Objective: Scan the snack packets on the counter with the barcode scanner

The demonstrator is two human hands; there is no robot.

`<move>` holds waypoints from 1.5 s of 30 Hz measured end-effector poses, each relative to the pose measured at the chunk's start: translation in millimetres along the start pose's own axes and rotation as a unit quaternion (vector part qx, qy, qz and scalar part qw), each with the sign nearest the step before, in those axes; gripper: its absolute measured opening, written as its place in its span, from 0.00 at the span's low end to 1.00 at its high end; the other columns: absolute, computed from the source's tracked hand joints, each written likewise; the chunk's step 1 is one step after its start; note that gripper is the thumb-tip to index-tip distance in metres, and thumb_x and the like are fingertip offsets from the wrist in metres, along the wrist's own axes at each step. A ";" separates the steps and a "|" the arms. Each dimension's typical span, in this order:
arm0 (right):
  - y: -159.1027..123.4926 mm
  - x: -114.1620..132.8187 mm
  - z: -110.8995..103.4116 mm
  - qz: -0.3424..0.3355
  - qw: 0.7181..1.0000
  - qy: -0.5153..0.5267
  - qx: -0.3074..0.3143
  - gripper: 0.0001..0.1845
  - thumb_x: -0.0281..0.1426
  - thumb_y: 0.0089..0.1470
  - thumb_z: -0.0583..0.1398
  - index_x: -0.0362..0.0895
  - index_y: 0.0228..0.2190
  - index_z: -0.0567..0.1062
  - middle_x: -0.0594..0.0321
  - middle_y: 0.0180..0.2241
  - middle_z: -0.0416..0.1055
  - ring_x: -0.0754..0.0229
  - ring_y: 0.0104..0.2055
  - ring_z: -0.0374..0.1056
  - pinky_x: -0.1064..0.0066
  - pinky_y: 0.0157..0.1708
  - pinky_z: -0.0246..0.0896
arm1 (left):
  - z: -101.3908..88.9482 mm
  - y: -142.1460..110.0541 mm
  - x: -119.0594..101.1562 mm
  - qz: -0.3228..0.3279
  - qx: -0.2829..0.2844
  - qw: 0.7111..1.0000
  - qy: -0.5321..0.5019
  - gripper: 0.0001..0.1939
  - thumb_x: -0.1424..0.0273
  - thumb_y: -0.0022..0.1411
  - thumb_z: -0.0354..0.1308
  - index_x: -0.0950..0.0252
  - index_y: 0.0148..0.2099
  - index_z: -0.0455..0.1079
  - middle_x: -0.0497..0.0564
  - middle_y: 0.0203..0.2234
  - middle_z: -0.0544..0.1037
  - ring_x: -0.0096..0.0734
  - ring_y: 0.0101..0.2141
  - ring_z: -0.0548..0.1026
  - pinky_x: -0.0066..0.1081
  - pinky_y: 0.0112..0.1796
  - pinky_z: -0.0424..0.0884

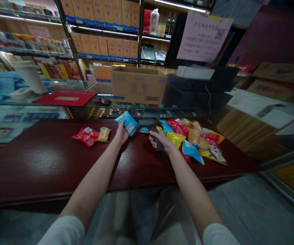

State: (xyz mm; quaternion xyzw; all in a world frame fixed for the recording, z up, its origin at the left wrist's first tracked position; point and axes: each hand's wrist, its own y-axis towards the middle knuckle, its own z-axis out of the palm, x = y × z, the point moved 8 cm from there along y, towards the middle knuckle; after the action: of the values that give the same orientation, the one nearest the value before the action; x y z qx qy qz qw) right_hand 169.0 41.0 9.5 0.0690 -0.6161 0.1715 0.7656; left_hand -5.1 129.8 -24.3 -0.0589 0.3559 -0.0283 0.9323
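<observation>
My left hand (121, 133) grips a blue snack bag (128, 123) by its left side, raised over the dark wooden table. In my right hand (160, 140) is a black barcode scanner (154, 131), its head level with the blue bag and a little to the right of it. The scanner's cable runs down under my right forearm. To the left of my left hand lie a red snack bag (87, 135) and a clear pack of tan snacks (104, 134), touching. Right of the scanner sits a heap of red, blue, yellow and clear snack bags (192, 152).
A cardboard box (138, 86) stands on the glass counter behind the table, beside a black mouse (103, 101) and a red mat (65, 98). At right are a monitor with a paper notice (204, 35) and stacked cartons (277, 88). Stocked shelves line the back.
</observation>
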 end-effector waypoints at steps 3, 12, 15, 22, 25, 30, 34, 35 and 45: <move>-2.7 -6.3 2.4 0.012 1.000 -0.005 0.015 0.25 0.46 0.45 0.68 0.46 0.37 0.66 0.77 0.19 0.62 0.72 0.13 0.52 0.79 0.12 0.47 | -4.5 2.4 4.4 -0.032 -0.015 0.999 -0.023 0.13 0.64 0.69 0.52 0.66 0.49 0.69 0.53 0.34 0.81 0.34 0.35 0.80 0.38 0.46 0.76; -12.7 -9.5 4.7 0.023 0.999 -0.021 0.014 0.27 0.45 0.46 0.67 0.45 0.44 0.68 0.78 0.18 0.60 0.72 0.13 0.52 0.78 0.13 0.47 | -6.4 4.8 2.2 -0.015 -0.015 1.000 -0.002 0.12 0.65 0.69 0.54 0.67 0.48 0.72 0.55 0.39 0.82 0.35 0.40 0.81 0.38 0.49 0.75; -12.8 -10.1 6.9 0.015 0.999 -0.029 0.013 0.26 0.44 0.46 0.68 0.45 0.42 0.68 0.78 0.18 0.60 0.72 0.13 0.53 0.78 0.13 0.48 | -2.5 4.1 3.2 -0.019 -0.012 1.000 0.004 0.13 0.63 0.67 0.57 0.67 0.48 0.71 0.55 0.39 0.82 0.37 0.41 0.81 0.38 0.47 0.76; -13.4 -12.7 8.2 0.026 0.999 -0.006 0.020 0.24 0.42 0.44 0.69 0.45 0.37 0.67 0.78 0.18 0.61 0.72 0.13 0.54 0.79 0.13 0.49 | -0.5 2.3 0.9 0.012 -0.026 0.999 0.039 0.11 0.65 0.63 0.60 0.65 0.45 0.70 0.55 0.37 0.81 0.39 0.43 0.80 0.41 0.47 0.76; -14.6 -9.9 8.4 0.026 0.999 0.028 0.038 0.24 0.43 0.45 0.68 0.45 0.39 0.67 0.78 0.18 0.61 0.73 0.13 0.52 0.79 0.12 0.46 | -8.9 0.5 -18.5 0.076 -0.062 0.978 0.181 0.11 0.64 0.61 0.61 0.65 0.43 0.70 0.54 0.35 0.80 0.42 0.43 0.80 0.42 0.49 0.74; -15.4 -1.3 0.2 -0.002 0.996 0.085 0.034 0.22 0.41 0.46 0.69 0.46 0.37 0.65 0.78 0.18 0.61 0.73 0.13 0.50 0.79 0.12 0.45 | -17.3 -22.6 -78.0 0.179 -0.176 0.786 0.566 0.28 0.70 0.57 0.62 0.72 0.59 0.64 0.70 0.49 0.76 0.63 0.56 0.71 0.56 0.58 0.63; -15.1 1.0 -3.9 -0.009 0.994 0.101 0.030 0.21 0.40 0.47 0.68 0.47 0.36 0.64 0.77 0.18 0.61 0.73 0.13 0.50 0.79 0.12 0.45 | 10.9 -60.5 -109.8 0.337 -0.196 0.598 0.700 0.41 0.73 0.56 0.59 0.80 0.68 0.50 0.80 0.67 0.51 0.69 0.68 0.48 0.61 0.64 0.46; -15.3 1.5 -4.5 -0.010 0.994 0.103 0.029 0.21 0.40 0.47 0.68 0.47 0.36 0.64 0.77 0.18 0.61 0.73 0.13 0.50 0.79 0.12 0.45 | 21.0 -66.4 -106.9 0.368 -0.165 0.573 0.713 0.40 0.73 0.57 0.58 0.78 0.69 0.51 0.77 0.68 0.49 0.66 0.69 0.46 0.59 0.64 0.44; -17.0 6.8 -18.8 -0.009 0.988 0.156 0.006 0.19 0.39 0.48 0.68 0.46 0.32 0.64 0.75 0.19 0.60 0.74 0.14 0.49 0.81 0.12 0.46 | 1.7 -43.9 -59.9 0.289 -0.052 0.661 0.690 0.12 0.74 0.54 0.59 0.63 0.20 0.65 0.62 0.30 0.75 0.66 0.56 0.68 0.65 0.61 0.41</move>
State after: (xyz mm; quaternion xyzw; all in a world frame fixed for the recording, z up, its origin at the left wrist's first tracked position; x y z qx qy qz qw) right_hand 193.5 32.3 13.5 0.0513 -0.4876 0.1770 0.8534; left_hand -49.1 92.1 22.3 0.0351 0.8974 0.2281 0.3761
